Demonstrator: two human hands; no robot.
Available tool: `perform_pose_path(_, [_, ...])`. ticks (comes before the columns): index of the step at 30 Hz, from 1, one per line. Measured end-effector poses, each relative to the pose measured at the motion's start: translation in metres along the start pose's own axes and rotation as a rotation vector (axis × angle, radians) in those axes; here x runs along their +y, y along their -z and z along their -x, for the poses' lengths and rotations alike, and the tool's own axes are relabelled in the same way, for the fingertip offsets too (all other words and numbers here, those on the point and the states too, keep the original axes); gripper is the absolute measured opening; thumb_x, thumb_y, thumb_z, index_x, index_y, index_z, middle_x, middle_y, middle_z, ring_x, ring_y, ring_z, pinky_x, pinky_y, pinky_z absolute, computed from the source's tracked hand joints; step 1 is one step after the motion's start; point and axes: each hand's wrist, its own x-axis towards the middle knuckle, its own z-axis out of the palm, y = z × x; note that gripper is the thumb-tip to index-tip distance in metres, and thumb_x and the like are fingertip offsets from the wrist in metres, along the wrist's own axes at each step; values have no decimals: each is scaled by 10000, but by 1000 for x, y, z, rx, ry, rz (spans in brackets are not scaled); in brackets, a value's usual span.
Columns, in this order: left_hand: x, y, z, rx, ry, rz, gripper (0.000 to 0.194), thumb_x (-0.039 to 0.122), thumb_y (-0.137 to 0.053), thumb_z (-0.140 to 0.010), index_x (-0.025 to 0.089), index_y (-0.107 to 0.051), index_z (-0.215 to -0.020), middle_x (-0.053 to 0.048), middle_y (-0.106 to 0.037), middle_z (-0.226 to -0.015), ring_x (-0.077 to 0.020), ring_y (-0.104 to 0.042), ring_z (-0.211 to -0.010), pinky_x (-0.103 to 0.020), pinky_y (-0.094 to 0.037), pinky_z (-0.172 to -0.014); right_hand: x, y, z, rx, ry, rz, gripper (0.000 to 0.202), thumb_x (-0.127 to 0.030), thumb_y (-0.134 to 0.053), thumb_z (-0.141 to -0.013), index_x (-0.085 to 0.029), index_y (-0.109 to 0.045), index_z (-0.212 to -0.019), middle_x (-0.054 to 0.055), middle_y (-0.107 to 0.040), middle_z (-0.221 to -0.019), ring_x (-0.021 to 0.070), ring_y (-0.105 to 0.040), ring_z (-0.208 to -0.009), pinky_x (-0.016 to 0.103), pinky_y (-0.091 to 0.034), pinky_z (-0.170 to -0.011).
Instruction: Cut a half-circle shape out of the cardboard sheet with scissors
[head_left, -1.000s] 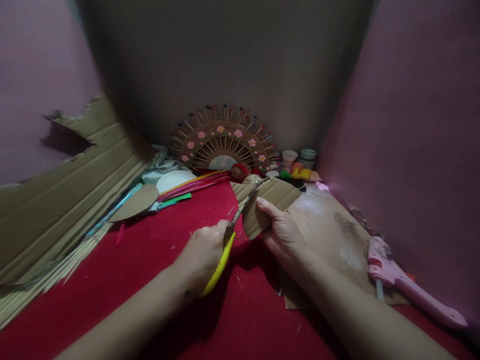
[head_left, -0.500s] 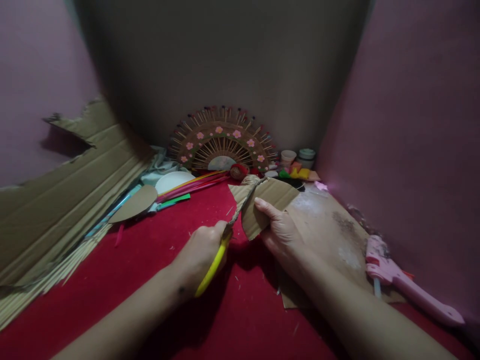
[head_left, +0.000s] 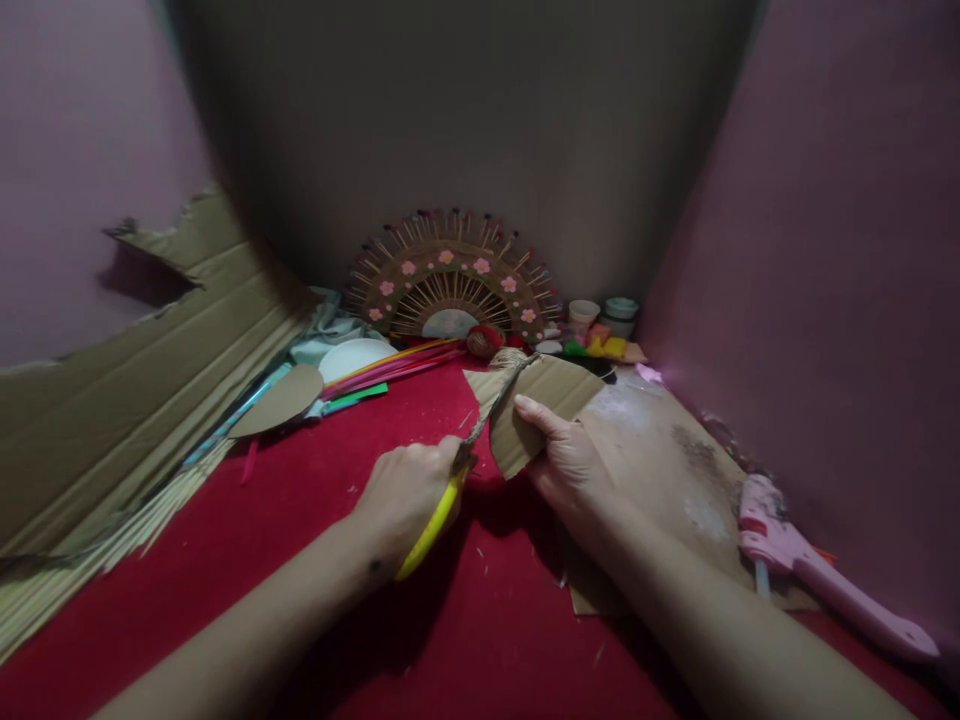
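My left hand (head_left: 409, 490) is closed round the yellow-handled scissors (head_left: 431, 530), whose dark blades point up and away along the left part of a cardboard piece (head_left: 551, 390). My right hand (head_left: 570, 455) pinches that piece, thumb on top and the other fingers hidden beneath it. The piece has a rounded lower left edge. Beyond the blades a narrow pale flap of cardboard (head_left: 484, 388) sticks out to the left.
A cardboard oval (head_left: 277, 402), a white disc (head_left: 356, 357) and thin sticks (head_left: 161, 500) lie left. A decorated fan (head_left: 450, 270) stands at the back, with cups (head_left: 620, 315) beside it. At right, a pink glue gun (head_left: 810, 560) rests by a stained board (head_left: 675, 480).
The whole view has shifted slightly, so things appear a little further right. Both hands keep their holds on the scissors and the cardboard, with hardly any other movement.
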Motion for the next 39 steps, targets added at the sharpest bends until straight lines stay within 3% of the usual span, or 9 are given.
perform_pose_path(4, [-2, -2, -4, -34, -2, 68, 236, 266, -401, -847, 183, -617, -894, -104, -702, -787, -258, -669, -726, -298, -393, -583, 2, 2, -1, 49, -17, 30, 401, -83, -800, -466, -150, -696, -847, -14, -731, -671, 158, -650, -592, 309, -563, -618])
perform_pose_path(7, [-9, -1, -10, 1, 12, 152, 304, 305, -320, -903, 196, -595, -834, -58, -685, -767, -174, -647, -697, -245, -411, -600, 1, 2, -2, 51, -34, 56, 355, -98, -802, -474, -141, -691, -809, -4, -724, -657, 162, -643, -581, 306, -553, -592])
perform_pose_path(10, [-23, 1, -17, 62, 50, 184, 309, 341, -312, -900, 191, -560, -793, -53, -636, -701, -175, -605, -650, -259, -397, -588, -3, 2, 0, 46, -56, 61, 309, -100, -798, -481, -137, -683, -765, -2, -714, -632, 157, -636, -571, 288, -542, -572])
perform_pose_path(15, [-45, 11, -18, 132, 76, 274, 278, 274, -352, -824, 163, -494, -1035, -60, -633, -801, -172, -591, -659, -270, -420, -594, -6, 4, 3, -45, -123, 88, 352, -116, -793, -489, -151, -682, -822, -5, -712, -629, 170, -630, -555, 304, -533, -545])
perform_pose_path(18, [-50, 16, -13, 173, 17, 410, 306, 292, -356, -808, 166, -497, -1049, -46, -633, -815, -156, -584, -652, -263, -442, -608, -7, 4, 4, -62, -124, 107, 365, -120, -796, -486, -151, -682, -831, -2, -715, -633, 172, -634, -563, 296, -527, -537])
perform_pose_path(22, [-44, 17, -6, 38, -98, 448, 326, 299, -396, -821, 187, -519, -1101, -6, -604, -741, -148, -562, -621, -246, -430, -581, -7, 4, 3, -65, -105, 96, 396, -123, -805, -481, -157, -685, -857, -9, -720, -645, 169, -636, -560, 301, -536, -537])
perform_pose_path(26, [-29, 24, 1, -68, -93, 366, 273, 281, -401, -847, 209, -531, -1076, -20, -637, -796, -166, -583, -675, -256, -418, -610, -7, 4, 2, -55, -75, 81, 427, -117, -801, -483, -163, -688, -893, -14, -726, -662, 168, -640, -570, 304, -542, -561])
perform_pose_path(31, [-15, 30, 5, -102, -83, 288, 260, 280, -387, -849, 205, -532, -1051, -57, -657, -882, -211, -607, -767, -301, -419, -661, -7, 3, 1, -47, -90, 62, 418, -113, -793, -492, -152, -690, -896, 0, -736, -692, 177, -658, -628, 313, -544, -626])
perform_pose_path(39, [-8, 25, 7, -127, -44, 280, 294, 294, -341, -884, 222, -502, -1119, -70, -660, -909, -222, -625, -779, -312, -427, -658, -5, 5, 2, -61, -125, 68, 395, -112, -792, -494, -145, -691, -874, 4, -729, -680, 169, -641, -603, 303, -533, -593])
